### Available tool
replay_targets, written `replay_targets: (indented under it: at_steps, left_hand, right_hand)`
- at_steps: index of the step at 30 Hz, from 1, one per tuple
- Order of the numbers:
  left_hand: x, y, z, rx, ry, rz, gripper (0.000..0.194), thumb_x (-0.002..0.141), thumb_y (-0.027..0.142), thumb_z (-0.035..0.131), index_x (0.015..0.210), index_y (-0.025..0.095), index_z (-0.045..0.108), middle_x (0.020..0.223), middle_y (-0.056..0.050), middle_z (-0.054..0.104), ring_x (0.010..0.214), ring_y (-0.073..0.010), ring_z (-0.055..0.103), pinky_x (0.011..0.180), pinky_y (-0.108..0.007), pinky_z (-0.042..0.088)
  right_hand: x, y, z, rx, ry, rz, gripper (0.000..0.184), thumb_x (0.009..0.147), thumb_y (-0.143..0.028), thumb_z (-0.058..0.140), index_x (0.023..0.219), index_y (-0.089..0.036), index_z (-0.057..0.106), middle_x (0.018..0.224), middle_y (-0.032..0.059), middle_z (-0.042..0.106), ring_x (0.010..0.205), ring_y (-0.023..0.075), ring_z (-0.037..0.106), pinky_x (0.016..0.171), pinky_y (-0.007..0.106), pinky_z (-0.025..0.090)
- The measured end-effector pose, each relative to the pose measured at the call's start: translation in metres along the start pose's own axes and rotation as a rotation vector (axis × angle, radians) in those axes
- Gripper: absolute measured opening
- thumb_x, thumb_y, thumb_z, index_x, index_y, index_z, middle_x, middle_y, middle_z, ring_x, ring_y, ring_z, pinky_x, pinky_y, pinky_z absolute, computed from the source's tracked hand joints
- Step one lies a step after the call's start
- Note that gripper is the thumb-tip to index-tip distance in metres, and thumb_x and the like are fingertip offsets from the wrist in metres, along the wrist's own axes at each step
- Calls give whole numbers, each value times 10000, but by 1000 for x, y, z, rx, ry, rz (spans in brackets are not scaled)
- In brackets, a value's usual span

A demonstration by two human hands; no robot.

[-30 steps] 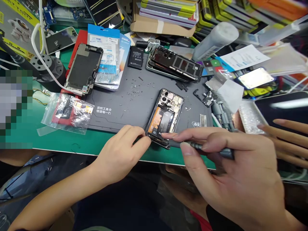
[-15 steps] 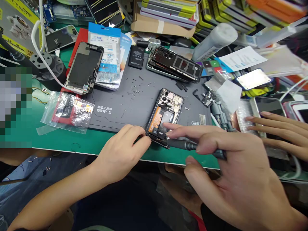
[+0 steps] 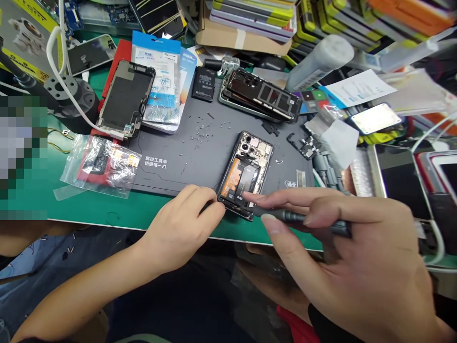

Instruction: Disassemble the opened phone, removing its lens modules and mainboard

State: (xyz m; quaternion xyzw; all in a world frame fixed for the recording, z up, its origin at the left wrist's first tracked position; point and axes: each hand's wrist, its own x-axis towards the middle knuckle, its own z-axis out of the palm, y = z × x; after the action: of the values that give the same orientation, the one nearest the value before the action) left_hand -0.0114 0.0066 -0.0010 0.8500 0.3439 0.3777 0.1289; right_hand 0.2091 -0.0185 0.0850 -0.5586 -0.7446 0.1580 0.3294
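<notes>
An opened phone [image 3: 246, 171] lies tilted on the front edge of the grey mat, its battery, cameras and inner boards bare. My left hand [image 3: 189, 221] pinches the phone's lower left corner, the fingertips partly hidden behind the knuckles. In my right hand [image 3: 342, 233] is a dark grey screwdriver [image 3: 293, 216], held between thumb and fingers and lying nearly level. Its front end is close to the phone's lower right corner; whether it touches I cannot tell. My right index fingertip is over the lower part of the phone.
Small screws [image 3: 202, 136] are scattered on the grey mat [image 3: 171, 166]. Behind lie a black battery [image 3: 203, 84] and another opened phone [image 3: 262, 95]. A detached screen [image 3: 124, 97] and a plastic bag [image 3: 100, 164] are left; loose parts [image 3: 303, 145] and a tablet-like device [image 3: 398, 166] are right.
My right hand has shifted right and its thumb has closed in on the screwdriver. Another person's hand at the right has left the view. My left hand keeps its place on the phone.
</notes>
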Motion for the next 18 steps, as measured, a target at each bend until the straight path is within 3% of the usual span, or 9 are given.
replay_targets:
  at_steps: [4,10,18]
  left_hand:
    - [-1,0,1,3,4,3,136,1098,52,628,1103,119,746,1054,-100,771,917,-228,673,829,-340,592]
    - [-1,0,1,5,-5,-4,146,1116,62,607,1122,143,729,1060,-87,782,923,-216,679,828,-333,597]
    - [0,0,-1,-8,-10,4,161,1144,82,575,1129,144,723,1101,-99,801,961,-215,688,869,-337,609]
  right_hand:
    - [2,2,3,-56,2,-19,450,994,-241,784,786,-289,388,978,50,841,873,209,860,777,296,731]
    - [8,0,13,34,13,-11,428,989,-174,781,799,-273,410,988,103,822,917,256,871,487,214,639]
    - [7,2,13,82,-41,42,368,1008,-191,737,853,-287,417,1023,106,819,946,254,868,547,255,692]
